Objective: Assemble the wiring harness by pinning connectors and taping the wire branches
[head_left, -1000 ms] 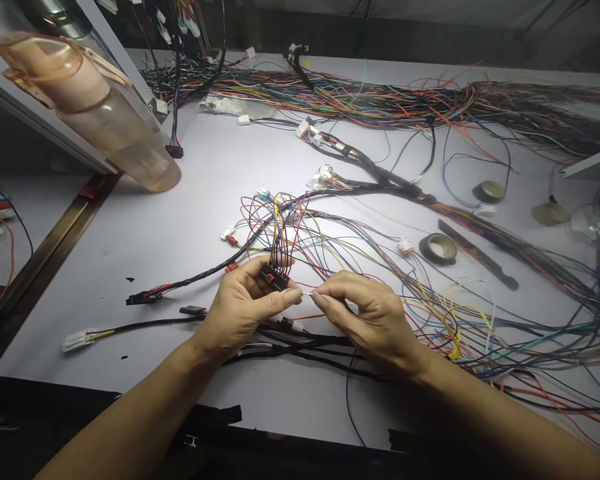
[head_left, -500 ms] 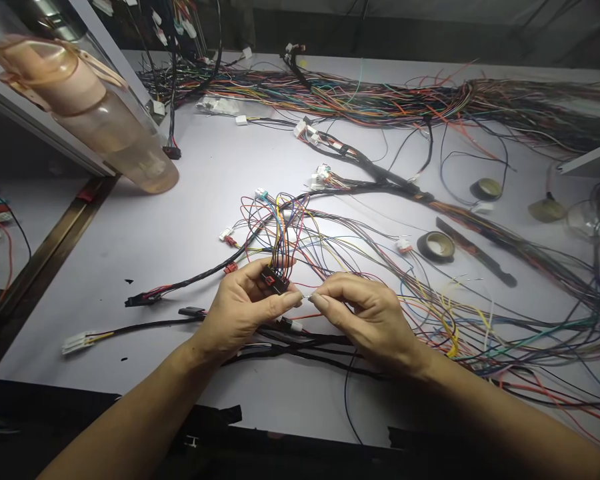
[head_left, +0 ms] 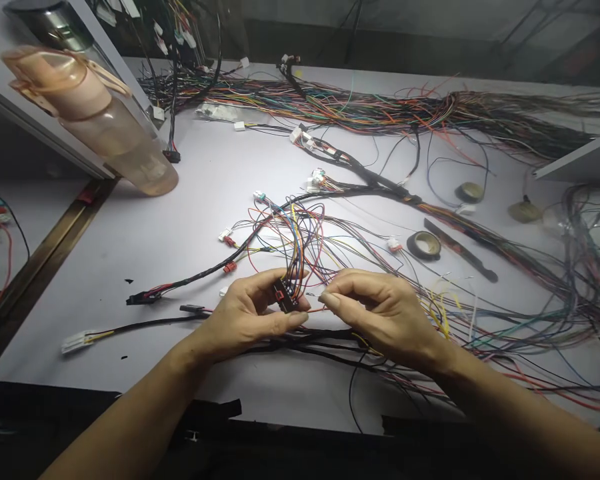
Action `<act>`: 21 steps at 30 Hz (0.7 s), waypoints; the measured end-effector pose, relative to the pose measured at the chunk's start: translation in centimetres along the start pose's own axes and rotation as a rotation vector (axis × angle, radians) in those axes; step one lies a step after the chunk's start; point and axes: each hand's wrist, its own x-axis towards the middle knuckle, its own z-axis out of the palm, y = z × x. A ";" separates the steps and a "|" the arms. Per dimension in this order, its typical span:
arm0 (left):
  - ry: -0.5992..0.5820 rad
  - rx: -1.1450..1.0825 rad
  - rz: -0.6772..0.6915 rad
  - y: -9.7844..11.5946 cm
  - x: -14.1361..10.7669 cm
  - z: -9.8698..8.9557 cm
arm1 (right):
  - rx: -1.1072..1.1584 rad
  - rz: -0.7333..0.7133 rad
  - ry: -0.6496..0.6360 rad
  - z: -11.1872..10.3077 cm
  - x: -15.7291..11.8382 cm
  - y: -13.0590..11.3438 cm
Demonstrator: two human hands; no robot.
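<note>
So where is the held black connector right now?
In the head view, just below centre, the black connector is in the left hand, left of the right hand.

The camera sits on the person's head and faces forward and down across the desk, near enough that the left hand and right hand show large just below the middle. The view reaches past the far wires to a dim backdrop, its depth hard to judge.

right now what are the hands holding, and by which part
The left hand holds the black connector by its housing; the right hand seems to pinch a thin metal-tipped wire near its tip.
</note>
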 end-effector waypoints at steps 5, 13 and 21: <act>-0.197 0.072 0.014 0.3 -0.3 0.3 | -0.077 -0.008 -0.088 -1.0 -0.5 -1.0; -0.343 0.276 0.102 0.8 -0.6 0.2 | -0.175 -0.101 -0.228 -2.0 -0.5 -2.6; -0.424 0.250 0.029 0.6 -0.8 -0.2 | -0.216 -0.224 -0.274 -1.9 -0.6 -3.2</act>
